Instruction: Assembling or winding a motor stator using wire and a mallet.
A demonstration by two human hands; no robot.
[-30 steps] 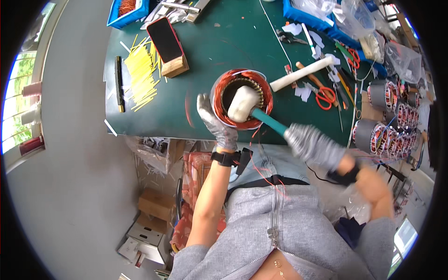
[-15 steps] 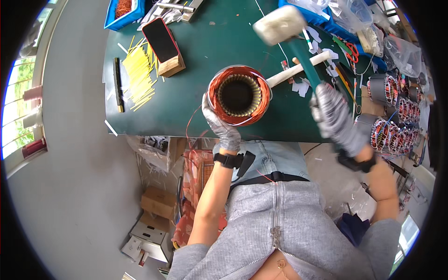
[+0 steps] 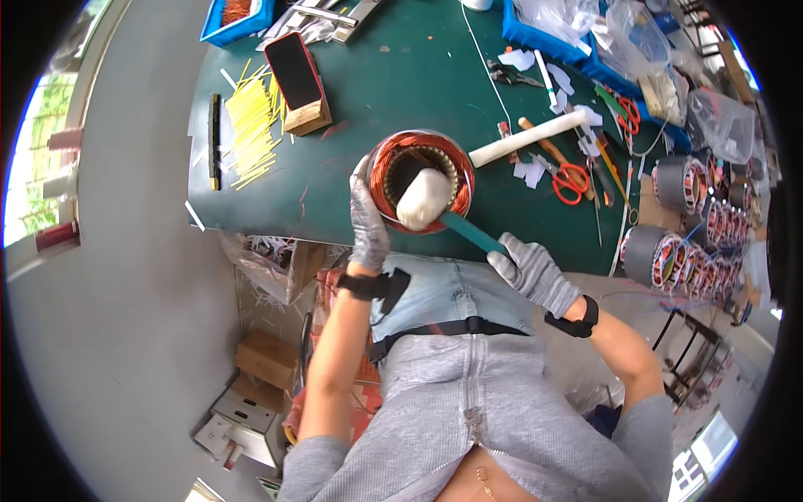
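Note:
A motor stator (image 3: 386,197) with a ring of copper windings stands on the green table near its front edge, its bore facing up. My left hand (image 3: 368,222), in a grey striped glove, grips the stator's left side; some of its fingers are hidden behind the windings. My right hand (image 3: 535,272), gloved alike, is closed round the green handle of a mallet (image 3: 423,199). The mallet's white head lies over the front right part of the winding ring and covers part of the bore. Whether it touches the copper, I cannot tell.
Right of the stator lie a white rod (image 3: 527,139), orange-handled scissors (image 3: 572,184) and pliers (image 3: 512,75). At the left are yellow strips (image 3: 249,125) and a phone (image 3: 294,71) on a wooden block. More wound stators (image 3: 682,186) stand at the far right. Blue bins (image 3: 544,38) line the back.
My right hand has swung the mallet down and left, from above the table's right side onto the stator's front. The left hand has shifted slightly left along the stator's side.

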